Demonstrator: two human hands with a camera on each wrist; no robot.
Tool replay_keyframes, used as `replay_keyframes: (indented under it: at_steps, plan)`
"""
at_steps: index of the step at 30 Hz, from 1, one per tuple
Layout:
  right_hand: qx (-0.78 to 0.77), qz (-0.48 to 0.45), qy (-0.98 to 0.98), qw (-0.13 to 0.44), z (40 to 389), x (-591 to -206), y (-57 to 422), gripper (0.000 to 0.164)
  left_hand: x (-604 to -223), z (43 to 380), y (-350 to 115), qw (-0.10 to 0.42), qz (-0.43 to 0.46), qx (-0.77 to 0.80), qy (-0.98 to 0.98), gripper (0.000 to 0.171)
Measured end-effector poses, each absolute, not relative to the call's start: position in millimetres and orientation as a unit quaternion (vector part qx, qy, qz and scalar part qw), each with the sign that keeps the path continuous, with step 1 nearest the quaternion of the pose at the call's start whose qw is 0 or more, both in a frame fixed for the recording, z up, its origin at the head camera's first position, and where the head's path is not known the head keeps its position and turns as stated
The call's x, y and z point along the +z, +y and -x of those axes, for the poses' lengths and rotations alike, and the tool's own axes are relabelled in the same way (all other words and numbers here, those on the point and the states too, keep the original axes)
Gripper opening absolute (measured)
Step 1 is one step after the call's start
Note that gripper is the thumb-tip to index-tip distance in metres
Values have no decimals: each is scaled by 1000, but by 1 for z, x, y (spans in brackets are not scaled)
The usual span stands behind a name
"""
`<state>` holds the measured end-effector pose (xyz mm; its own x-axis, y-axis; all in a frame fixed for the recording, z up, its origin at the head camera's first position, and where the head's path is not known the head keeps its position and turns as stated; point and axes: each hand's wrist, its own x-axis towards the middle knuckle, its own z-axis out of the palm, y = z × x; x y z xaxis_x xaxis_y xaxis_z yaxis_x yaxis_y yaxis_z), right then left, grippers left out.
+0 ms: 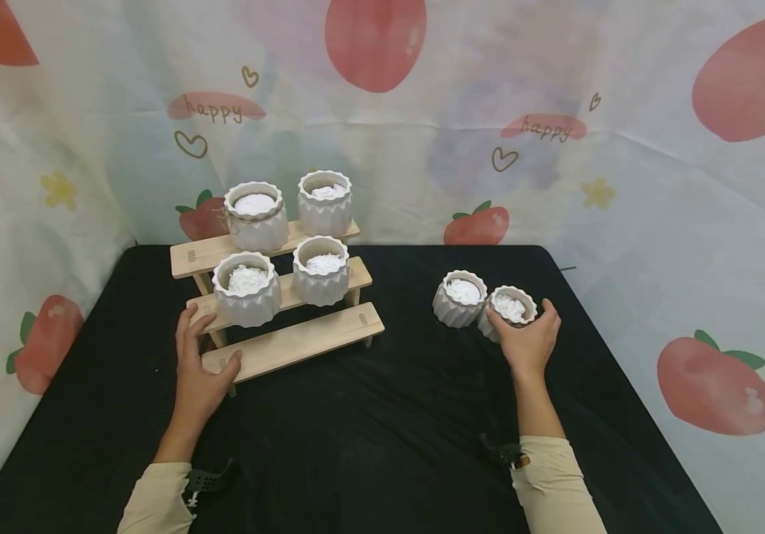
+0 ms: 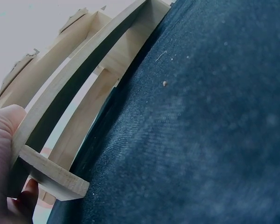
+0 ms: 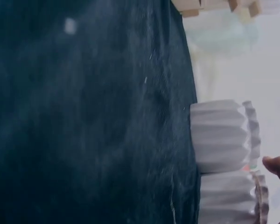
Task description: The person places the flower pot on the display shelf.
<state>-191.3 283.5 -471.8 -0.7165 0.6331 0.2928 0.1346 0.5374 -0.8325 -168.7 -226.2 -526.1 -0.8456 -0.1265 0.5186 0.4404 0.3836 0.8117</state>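
Note:
My left hand (image 1: 198, 382) holds the left end of a three-tier wooden stand (image 1: 309, 340); in the left wrist view, the thumb lies on a board and a finger shows below it. Two white fluted pots (image 1: 248, 297) with white filling stand on the middle tier and two more (image 1: 258, 226) on the top tier; the bottom tier is bare. At right, my right hand (image 1: 530, 345) spreads over a similar pot (image 1: 512, 305) with cord at its rim. The right thumb (image 3: 277, 167) is above the rim in the right wrist view.
Another white fluted pot (image 1: 460, 300) stands right beside the one under my right hand. A black cloth (image 1: 355, 452) covers the table. Behind and around it hangs a pale curtain (image 1: 415, 170) printed with red fruit.

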Motion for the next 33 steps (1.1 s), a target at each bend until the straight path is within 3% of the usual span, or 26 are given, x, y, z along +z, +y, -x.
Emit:
replay_keyframes:
  at_steps: [7,19,33]
  plan:
    - [440,228,-830,255,199,-474,291,109,-526,169,-227,261,101,-547,-789,75]
    - [492,247,-806,218,207,-486,298,96,-528,171,-227,266,98,-547,-788,79]
    - [528,259,-788,185,207,-487,301,97,-528,170,-227,262,103,-543,-791,77]
